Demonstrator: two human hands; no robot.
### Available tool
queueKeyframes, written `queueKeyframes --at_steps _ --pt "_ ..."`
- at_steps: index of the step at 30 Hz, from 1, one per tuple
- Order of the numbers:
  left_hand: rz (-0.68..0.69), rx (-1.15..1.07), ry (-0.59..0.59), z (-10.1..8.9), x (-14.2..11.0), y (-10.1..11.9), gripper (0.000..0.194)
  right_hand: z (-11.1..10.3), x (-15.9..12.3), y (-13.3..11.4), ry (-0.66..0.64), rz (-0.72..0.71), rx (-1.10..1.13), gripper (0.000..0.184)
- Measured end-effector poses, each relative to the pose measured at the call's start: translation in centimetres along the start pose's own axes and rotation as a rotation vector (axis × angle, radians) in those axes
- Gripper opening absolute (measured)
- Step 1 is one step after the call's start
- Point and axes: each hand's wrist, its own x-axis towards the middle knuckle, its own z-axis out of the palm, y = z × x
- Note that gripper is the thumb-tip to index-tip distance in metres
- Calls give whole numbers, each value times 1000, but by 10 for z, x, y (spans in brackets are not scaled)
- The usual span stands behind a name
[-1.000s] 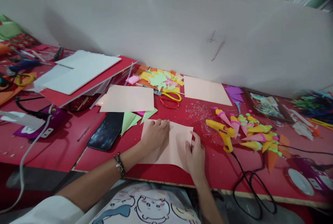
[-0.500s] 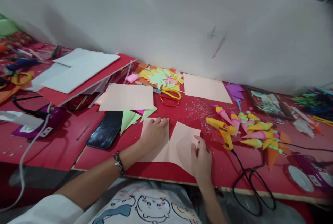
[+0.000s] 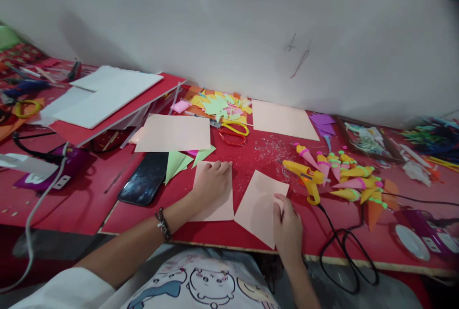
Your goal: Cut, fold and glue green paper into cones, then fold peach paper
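Observation:
My left hand (image 3: 211, 182) presses down on a pale peach piece of paper (image 3: 222, 207), its fingers bent and held together on the upper part of the sheet. Just right of it, my right hand (image 3: 288, 225) pinches the right edge of a second peach piece of paper (image 3: 257, 206), thumb on top. This piece is tilted, with its lower left corner close to the left piece's lower right corner; I cannot tell whether they still touch there. A wedge of red table shows between them.
Behind my hands lie scissors (image 3: 234, 128), another peach sheet (image 3: 175, 133) and colourful paper scraps (image 3: 217, 106). A phone (image 3: 144, 180) lies left. To the right are a yellow glue gun (image 3: 304, 177) with a black cord and several small cone figures (image 3: 355, 183). A wall (image 3: 215, 36) stands behind.
My right hand has moved right, swinging the right piece of paper away. The split between the two pieces has widened down to their lower corners. My left hand has stayed in place.

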Motion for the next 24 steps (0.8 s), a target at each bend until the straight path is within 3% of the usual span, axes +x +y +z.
queueKeyframes --at_steps 6,11,15,17,19,21,24 --pt "-28 -30 -30 -3 1 2 44 -6 1 14 13 -8 -26 32" --pt "40 -255 -69 -14 -11 -13 45 -9 1 14 24 -28 93 29" --pt "150 -426 -189 -25 -39 -23 70 -8 3 7 58 -5 283 26" --pt "243 -466 -287 -28 -55 -21 88 -9 5 5 38 39 347 25" --pt "318 -480 -375 -28 -69 -14 94 -11 8 6 5 92 401 25" --pt "355 -487 -418 -29 -78 -7 91 -16 11 7 -3 130 451 25" --pt "366 -517 -376 -33 -83 -2 75 -26 15 9 24 141 503 25"
